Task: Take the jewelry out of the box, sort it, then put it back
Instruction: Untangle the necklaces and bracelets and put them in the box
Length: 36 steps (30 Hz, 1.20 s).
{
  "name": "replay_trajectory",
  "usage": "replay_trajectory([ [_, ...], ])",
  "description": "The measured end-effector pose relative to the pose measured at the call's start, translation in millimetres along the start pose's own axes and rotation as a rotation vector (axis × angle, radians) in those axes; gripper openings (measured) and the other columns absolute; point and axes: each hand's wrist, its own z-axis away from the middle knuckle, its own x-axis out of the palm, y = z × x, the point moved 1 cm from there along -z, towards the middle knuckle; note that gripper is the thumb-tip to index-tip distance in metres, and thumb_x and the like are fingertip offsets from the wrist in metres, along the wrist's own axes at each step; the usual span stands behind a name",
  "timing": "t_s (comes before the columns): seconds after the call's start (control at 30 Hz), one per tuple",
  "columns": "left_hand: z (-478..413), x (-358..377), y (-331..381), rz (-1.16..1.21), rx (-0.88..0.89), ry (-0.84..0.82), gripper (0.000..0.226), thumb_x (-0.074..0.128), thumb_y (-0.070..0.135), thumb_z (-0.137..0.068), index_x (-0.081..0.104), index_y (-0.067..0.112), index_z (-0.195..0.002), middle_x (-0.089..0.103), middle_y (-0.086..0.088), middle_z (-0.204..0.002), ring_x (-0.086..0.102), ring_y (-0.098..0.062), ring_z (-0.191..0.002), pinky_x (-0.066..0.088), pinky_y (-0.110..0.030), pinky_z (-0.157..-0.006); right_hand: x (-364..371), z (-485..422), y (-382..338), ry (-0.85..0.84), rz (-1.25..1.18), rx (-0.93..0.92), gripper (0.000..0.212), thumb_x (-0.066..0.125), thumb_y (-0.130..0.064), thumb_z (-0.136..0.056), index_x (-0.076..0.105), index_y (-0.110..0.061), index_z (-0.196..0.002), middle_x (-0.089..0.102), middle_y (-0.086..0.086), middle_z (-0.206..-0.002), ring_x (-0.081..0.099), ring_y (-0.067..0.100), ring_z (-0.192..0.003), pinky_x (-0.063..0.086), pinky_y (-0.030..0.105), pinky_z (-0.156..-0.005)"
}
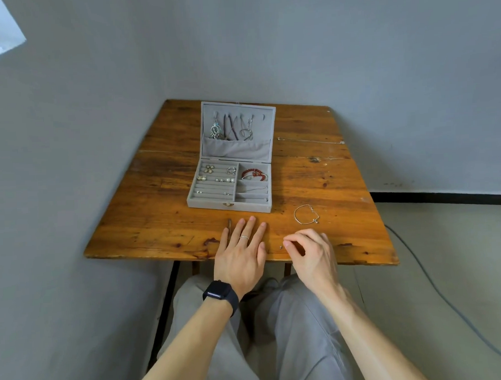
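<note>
Seated at a worn wooden table (159, 222) set in the corner of a grey-walled room, a person in grey trousers (278, 332) works over an open grey velvet jewelry box (209, 204) that stands mid-table, just beyond the hands.

The left hand (240, 256) lies flat on the wood near the table's front edge, its fingers straight and holding nothing. It wears a silver ring (244, 237) on one finger and a black smartwatch (221, 296) on the wrist, its face dark.

The right hand (312, 253) rests beside it with fingers curled and thumb meeting forefinger. A tiny metal piece (281, 247) lies at its fingertips, but whether the hand grips anything cannot be told.

Most of the jewelry sits inside the box. Necklaces (232, 129) and a dangling earring (215, 131) hang in the raised lid above a fabric pocket. A flower-shaped piece (209, 168) and pearl studs (224, 179) rest on the ring rolls at left. A red bead bracelet (251, 172) fills the rear right compartment.

Two pieces lie outside the box. A silver bracelet (316, 221) is curled on the wood near its front right corner, and a thin chain necklace (341, 142) is stretched out to the right of the lid.

A slim brown object (229, 225) lies just beside the left forefinger; what it is cannot be told.
</note>
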Motion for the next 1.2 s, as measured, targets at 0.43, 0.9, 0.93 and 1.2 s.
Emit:
replay_trajectory([
  [0.43,2.5,-4.5,8.7,0.225,0.173,0.170,0.017,0.070,0.036,-0.091,0.070,0.030,-0.108,0.065,0.002,-0.117,0.059,-0.021,-0.106,0.051,-0.041,-0.090,-5.7,12.5,16.7,0.038,-0.301,0.208,0.011,0.069,-0.021,-0.091,0.071,-0.032,-0.091,0.065,-0.031,-0.094,0.062,0.003,-0.091,0.052,0.029,-0.081],
  [0.9,-7.1,-5.4,16.2,0.193,0.141,0.173,0.023,0.072,0.044,-0.087,0.077,0.027,-0.102,0.065,0.004,-0.109,0.058,-0.018,-0.096,0.050,-0.035,-0.079,-6.9,14.8,16.8,0.030,-0.301,0.212,0.009,0.069,-0.021,-0.091,0.072,-0.028,-0.089,0.067,-0.025,-0.091,0.059,0.003,-0.093,0.050,0.027,-0.082],
  [0.93,-6.8,-5.0,16.4,0.190,0.146,0.173,0.022,0.072,0.044,-0.087,0.078,0.028,-0.101,0.065,0.005,-0.109,0.058,-0.017,-0.096,0.050,-0.035,-0.078,-6.8,14.9,16.8,0.032,-0.302,0.212,0.009,0.069,-0.021,-0.091,0.072,-0.029,-0.089,0.067,-0.025,-0.091,0.059,0.004,-0.093,0.049,0.027,-0.082],
  [1.2,-12.9,-10.6,26.7,0.211,0.110,0.126,0.015,0.069,0.036,-0.091,0.077,0.026,-0.099,0.068,0.006,-0.102,0.055,-0.018,-0.090,0.047,-0.033,-0.075,-7.6,14.3,15.8,0.034,-0.288,0.210,0.010,0.069,-0.022,-0.091,0.072,-0.031,-0.090,0.066,-0.030,-0.091,0.059,0.003,-0.093,0.051,0.028,-0.080],
])
